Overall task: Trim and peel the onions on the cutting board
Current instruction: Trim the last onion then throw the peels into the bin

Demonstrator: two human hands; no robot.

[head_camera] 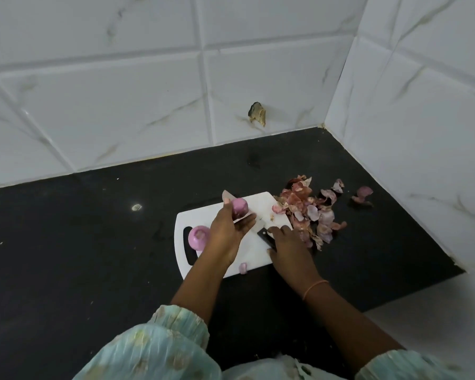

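- Black stone surface (66, 242) set in a corner; white marble-look wall tiles (121, 91) at 12 and 3 o'clock. Chipped hole (257, 113) in the back tile, just above the surface line.
- White cutting board (251, 253) lies mid-surface, its handle slot at 9 o'clock.
- No containers in view; the board carries everything.
- Peeled onion (198, 237) sits at the board's 9 o'clock end, over the slot. Small onion piece (243, 268) at the board's 6 o'clock edge.
- Left hand (228, 231) holds a second onion (239, 208) above the board's 11 o'clock area, fingers curled round it.
- Right hand (288, 248) grips the black handle of the knife (266, 237), fingers wrapped on it, at the board's 4 o'clock side. Blade mostly hidden; can't tell its edge direction.
- Heap of onion skins (310, 209) at the board's 2 o'clock corner, spilling onto the surface; a few loose skins (364, 194) farther toward 3 o'clock near the side wall.
- Open surface stretches wide at 9 o'clock; side wall is close at 3.
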